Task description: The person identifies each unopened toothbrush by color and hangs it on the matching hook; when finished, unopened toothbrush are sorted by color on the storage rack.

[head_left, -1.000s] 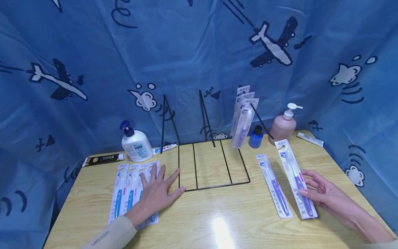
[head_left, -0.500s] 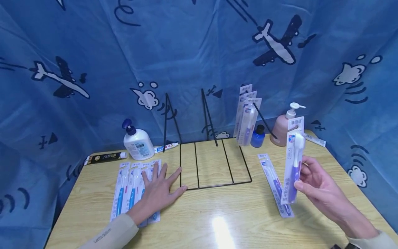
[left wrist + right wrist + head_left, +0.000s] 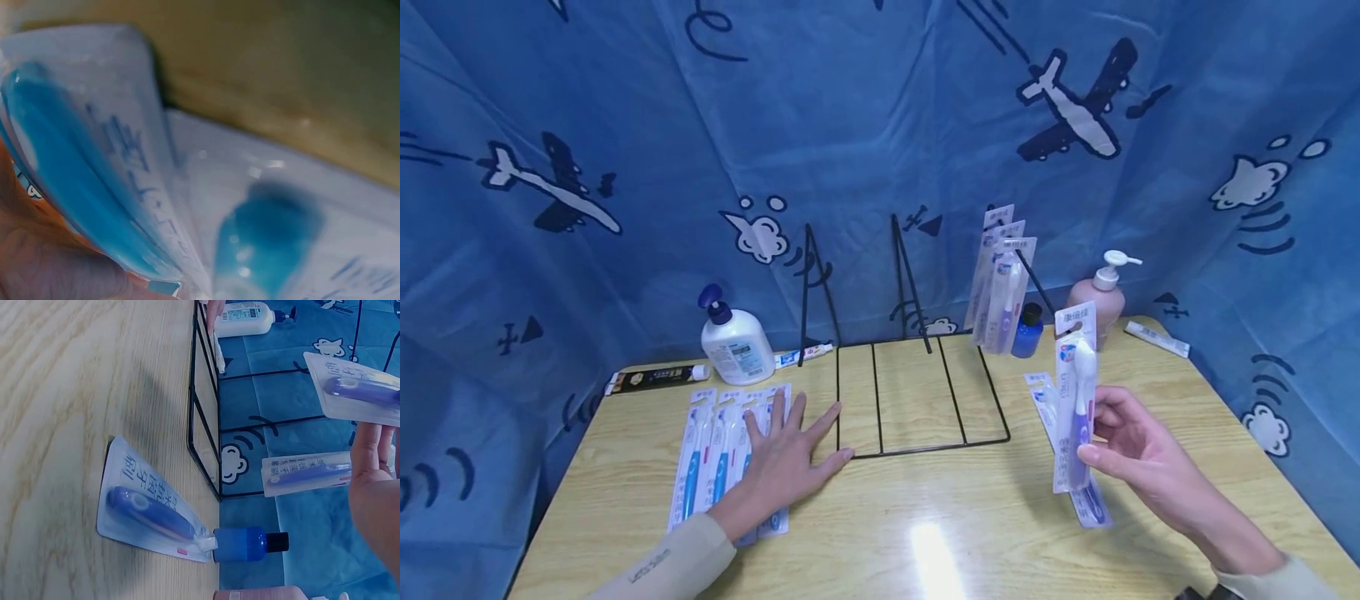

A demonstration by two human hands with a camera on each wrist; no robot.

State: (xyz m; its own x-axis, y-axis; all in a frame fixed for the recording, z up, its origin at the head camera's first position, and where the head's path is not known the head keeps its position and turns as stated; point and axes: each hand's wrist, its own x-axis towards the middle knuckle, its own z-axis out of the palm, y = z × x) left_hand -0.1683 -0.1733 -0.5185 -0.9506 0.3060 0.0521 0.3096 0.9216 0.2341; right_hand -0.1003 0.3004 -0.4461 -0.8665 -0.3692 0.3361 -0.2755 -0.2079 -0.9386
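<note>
My right hand (image 3: 1150,467) pinches a packaged purple toothbrush (image 3: 1076,408) by its lower side and holds it upright above the table. Below it, partly covered in the head view, lies another purple toothbrush pack (image 3: 1093,504); the right wrist view shows that lying pack (image 3: 153,509) more fully. My left hand (image 3: 786,458) is spread flat, resting over several blue toothbrush packs (image 3: 695,454), with its thumb near the rack's corner. Blue handles (image 3: 69,162) in their packs fill the left wrist view, blurred. On the right hook of the black wire rack (image 3: 925,451) hang several purple toothbrush packs (image 3: 1006,304).
Two other rack hooks carry nothing. A white pump bottle (image 3: 737,350), a black toothpaste tube (image 3: 658,378) and a small tube (image 3: 805,356) stand or lie left. At right are a blue bottle (image 3: 1027,333), a pink pump bottle (image 3: 1105,304) and a white tube (image 3: 1157,339).
My right hand has raised the purple toothbrush pack from the table, turned it upright and carried it left, over the other pack. The left hand stays in place.
</note>
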